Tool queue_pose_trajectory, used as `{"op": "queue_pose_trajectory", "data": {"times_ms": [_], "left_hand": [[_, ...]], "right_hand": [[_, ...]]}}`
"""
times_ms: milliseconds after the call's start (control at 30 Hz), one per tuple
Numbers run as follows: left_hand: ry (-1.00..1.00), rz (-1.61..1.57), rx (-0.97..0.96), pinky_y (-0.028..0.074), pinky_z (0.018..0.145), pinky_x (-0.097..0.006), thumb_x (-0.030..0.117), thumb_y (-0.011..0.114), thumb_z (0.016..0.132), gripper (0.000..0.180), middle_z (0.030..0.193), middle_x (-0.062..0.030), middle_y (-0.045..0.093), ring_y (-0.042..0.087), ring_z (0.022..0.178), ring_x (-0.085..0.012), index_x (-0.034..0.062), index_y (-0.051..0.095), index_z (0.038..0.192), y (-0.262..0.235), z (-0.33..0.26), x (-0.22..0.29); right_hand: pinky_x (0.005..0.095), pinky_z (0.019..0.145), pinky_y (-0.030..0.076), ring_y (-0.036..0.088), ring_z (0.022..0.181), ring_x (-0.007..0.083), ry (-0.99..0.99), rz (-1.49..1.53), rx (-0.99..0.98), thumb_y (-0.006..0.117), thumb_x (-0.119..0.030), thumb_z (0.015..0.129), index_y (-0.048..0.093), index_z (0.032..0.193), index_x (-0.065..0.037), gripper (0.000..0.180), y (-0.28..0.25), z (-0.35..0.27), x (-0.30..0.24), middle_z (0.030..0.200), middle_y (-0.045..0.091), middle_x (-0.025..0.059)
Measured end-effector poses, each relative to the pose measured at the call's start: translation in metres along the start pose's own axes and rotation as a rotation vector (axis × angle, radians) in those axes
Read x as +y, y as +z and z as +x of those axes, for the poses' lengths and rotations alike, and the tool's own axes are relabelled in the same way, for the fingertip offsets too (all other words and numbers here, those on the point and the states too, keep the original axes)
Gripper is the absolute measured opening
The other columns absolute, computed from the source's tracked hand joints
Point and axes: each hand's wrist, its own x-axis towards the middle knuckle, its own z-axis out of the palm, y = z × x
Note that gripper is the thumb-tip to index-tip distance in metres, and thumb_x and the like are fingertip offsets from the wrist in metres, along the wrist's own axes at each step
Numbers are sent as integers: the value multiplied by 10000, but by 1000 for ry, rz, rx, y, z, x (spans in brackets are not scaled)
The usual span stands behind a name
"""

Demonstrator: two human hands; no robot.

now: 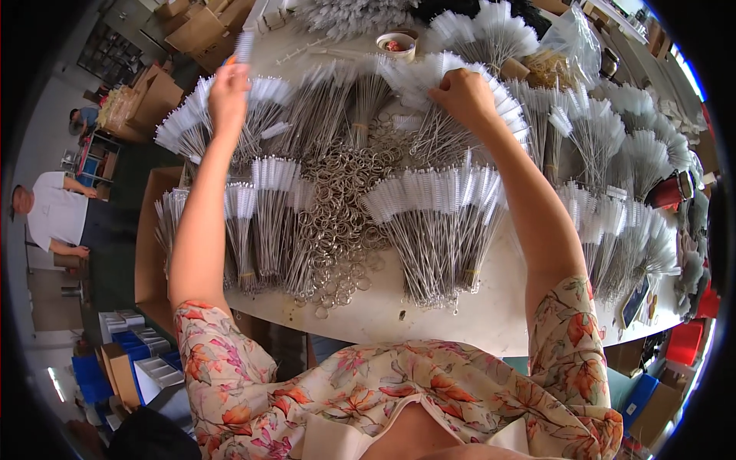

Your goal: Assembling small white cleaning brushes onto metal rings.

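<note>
On the big pale table [399, 318], brush bunches [429, 195] sit tight around a heap of metal rings [341, 207], so if either arm [540, 207] dips, it could drag wires into the rings and tangle them. Both arms reach far forward, spread apart. The right hand [465, 93] bends over a back bunch; I can't tell if it grips any. The left hand [228, 96], raised at the left, is closed around one blurry white brush [244, 47], which might slip if held loosely.
</note>
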Motion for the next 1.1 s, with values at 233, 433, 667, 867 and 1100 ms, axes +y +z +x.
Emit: {"op": "queue_pose_trajectory", "data": {"times_ms": [233, 433, 667, 867, 1100], "left_hand": [[140, 686, -751, 440, 563, -313, 315, 669, 702, 290, 574, -69, 610, 567, 552, -158, 37, 645, 621, 112, 3, -36], [-83, 275, -632, 437, 576, -269, 175, 620, 783, 167, 627, -48, 624, 579, 577, -134, 21, 630, 720, 93, -4, -57], [-403, 118, -596, 199, 319, -239, 176, 657, 767, 172, 587, -10, 545, 322, 358, -56, 46, 556, 718, 100, -10, -10], [-241, -165, -194, 204, 343, -208, 216, 628, 823, 183, 645, 3, 518, 301, 388, -35, 43, 570, 813, 75, -23, 5], [-142, -649, -22, 214, 416, -158, 190, 488, 923, 247, 682, 27, 441, 307, 489, -4, -9, 573, 1043, 42, -146, 113]], "right_hand": [[313, 643, 476, 613, 646, 180, 118, 638, 267, 664, -305, 715, 670, 802, -22, 296, -22, 3, 2, 686, 650, 94], [279, 548, 487, 539, 595, 100, 24, 1022, 246, 475, -212, 911, 506, 871, -39, 180, -125, -5, 35, 756, 540, 45], [349, 627, 512, 629, 657, 209, 214, -40, 33, 639, -318, 706, 674, 736, -131, 194, -110, -37, 138, 704, 647, 68], [384, 694, 504, 633, 810, 289, 337, -269, -135, 698, -304, 633, 665, 826, -104, 280, -82, -39, 110, 844, 651, 107], [393, 700, 505, 634, 828, 304, 369, -217, -92, 690, -270, 633, 663, 867, -112, 284, -89, -35, 131, 857, 651, 122]]}}
